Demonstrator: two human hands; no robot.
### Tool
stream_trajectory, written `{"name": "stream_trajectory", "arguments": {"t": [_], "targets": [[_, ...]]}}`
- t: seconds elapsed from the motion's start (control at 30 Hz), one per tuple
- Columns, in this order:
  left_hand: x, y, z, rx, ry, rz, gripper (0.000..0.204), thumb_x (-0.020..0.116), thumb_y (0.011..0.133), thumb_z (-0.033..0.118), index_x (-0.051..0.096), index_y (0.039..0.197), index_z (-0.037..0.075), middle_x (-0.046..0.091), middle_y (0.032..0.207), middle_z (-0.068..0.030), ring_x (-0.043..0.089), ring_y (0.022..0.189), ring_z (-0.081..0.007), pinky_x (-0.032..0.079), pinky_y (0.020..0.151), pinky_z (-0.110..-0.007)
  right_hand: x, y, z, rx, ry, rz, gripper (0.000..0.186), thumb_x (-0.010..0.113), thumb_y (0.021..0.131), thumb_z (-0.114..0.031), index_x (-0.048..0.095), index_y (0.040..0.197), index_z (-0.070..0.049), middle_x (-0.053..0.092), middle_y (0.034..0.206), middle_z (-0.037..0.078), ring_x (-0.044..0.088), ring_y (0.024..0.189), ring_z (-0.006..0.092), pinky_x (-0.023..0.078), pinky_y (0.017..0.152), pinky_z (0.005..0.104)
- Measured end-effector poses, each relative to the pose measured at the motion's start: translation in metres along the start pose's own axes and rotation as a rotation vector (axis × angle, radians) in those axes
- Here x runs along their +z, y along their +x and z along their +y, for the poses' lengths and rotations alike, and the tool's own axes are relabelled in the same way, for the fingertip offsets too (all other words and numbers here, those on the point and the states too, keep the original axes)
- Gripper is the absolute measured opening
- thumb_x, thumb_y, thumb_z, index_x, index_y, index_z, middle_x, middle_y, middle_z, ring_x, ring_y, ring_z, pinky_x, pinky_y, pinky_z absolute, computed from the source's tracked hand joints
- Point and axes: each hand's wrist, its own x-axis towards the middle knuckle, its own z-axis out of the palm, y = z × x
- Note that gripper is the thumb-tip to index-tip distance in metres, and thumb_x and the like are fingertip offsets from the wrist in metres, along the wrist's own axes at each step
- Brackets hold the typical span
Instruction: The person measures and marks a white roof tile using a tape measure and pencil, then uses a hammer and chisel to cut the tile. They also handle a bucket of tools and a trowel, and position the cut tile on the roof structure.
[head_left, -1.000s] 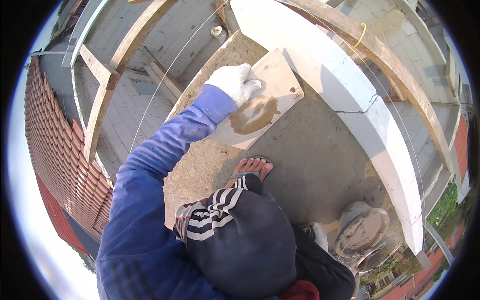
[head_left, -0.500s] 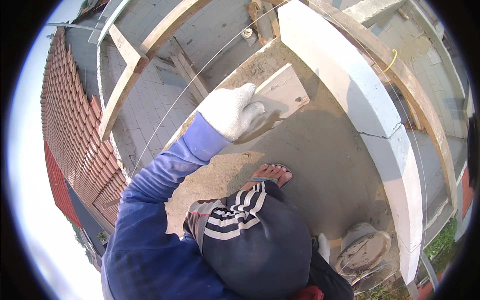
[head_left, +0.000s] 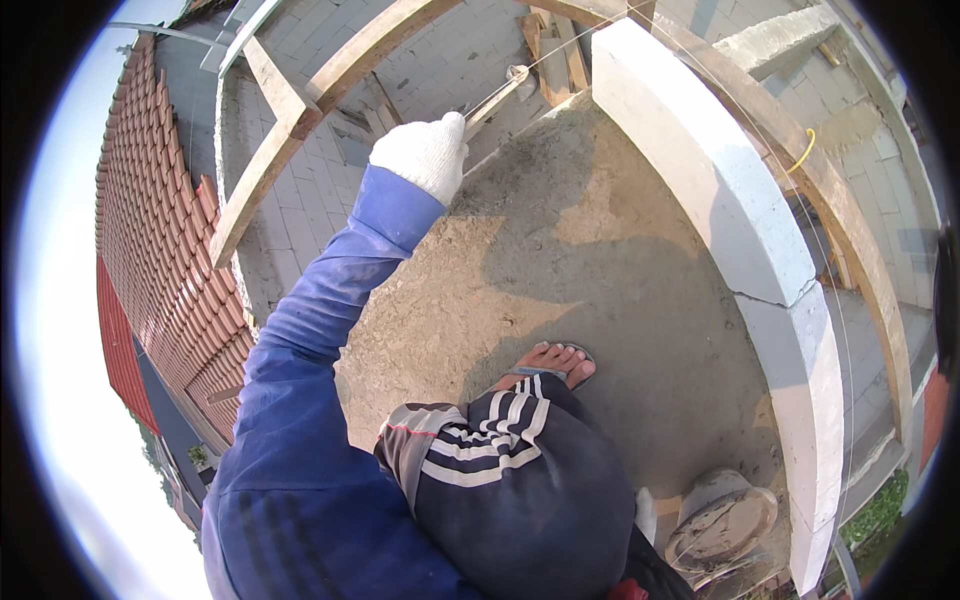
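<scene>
A narrow strip (head_left: 496,106) shows beyond the left hand (head_left: 420,157) (contact unclear).

Room btwn L fingers (head_left: 447,137) & block wall (head_left: 745,190); foot (head_left: 556,362), bucket (head_left: 733,527) in way

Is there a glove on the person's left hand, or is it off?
On: a white knit glove covers the left hand, reaching the blue sleeve cuff.

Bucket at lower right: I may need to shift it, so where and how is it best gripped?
Probably grip the bucket by its rim, coming from above left: its round end faces the camera and looks wider than the body, while the block wall stands on its right. I cannot make out a handle.
</scene>
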Motion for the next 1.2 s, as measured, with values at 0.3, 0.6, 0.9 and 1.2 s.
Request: {"name": "stream_trajectory", "arguments": {"t": [0.3,0.6,0.9,1.2], "targets": [[-0.002,-0.053,0.027,0.087,-0.524,-0.033,0.031,0.08,0.098,0.026,0.076,0.116,0.001,0.076,0.089,-0.0256,0.078,0.086,-0.044,0.062,0.078,-0.045,0.011,-0.003,-0.019,-0.065,-0.153,-0.01,0.036,0.052,0.119,-0.034,0.068,0.113,-0.002,0.066,0.104,0.007,0.06,0.097,0.0188,0.049,0.091,0.0366],[0.017,-0.089,0.015,-0.058,-0.774,-0.335,0.027,0.08,0.098,0.027,0.074,0.107,0.002,0.074,0.088,-0.0233,0.075,0.089,-0.0445,0.058,0.079,-0.048,-0.014,0.017,0.021,-0.165,-0.113,-0.055,0.029,0.054,0.117,-0.027,0.068,0.112,-0.002,0.066,0.104,0.006,0.06,0.096,0.0182,0.05,0.088,0.0371],[-0.041,-0.098,0.008,-0.149,-0.503,-0.035,0.032,0.08,0.097,0.022,0.078,0.122,0.003,0.078,0.085,-0.0207,0.083,0.079,-0.0289,0.063,0.077,-0.039,0.015,-0.012,-0.027,-0.327,-0.512,-0.005,0.025,0.056,0.117,-0.026,0.069,0.116,-0.004,0.07,0.107,0.006,0.063,0.092,0.0169,0.053,0.086,0.0341],[0.039,-0.068,0.037,-0.192,-1.604,-0.526,0.047,0.083,0.102,0.017,0.071,0.144,-0.001,0.079,0.132,-0.0115,0.076,0.113,-0.0168,0.06,0.105,-0.036,0.029,-0.026,-0.051,0.077,0.487,0.047,0.051,0.062,0.112,-0.052,0.063,0.133,-0.005,0.072,0.108,0.017,0.073,0.095,0.0286,0.065,0.087,0.0421]]}}
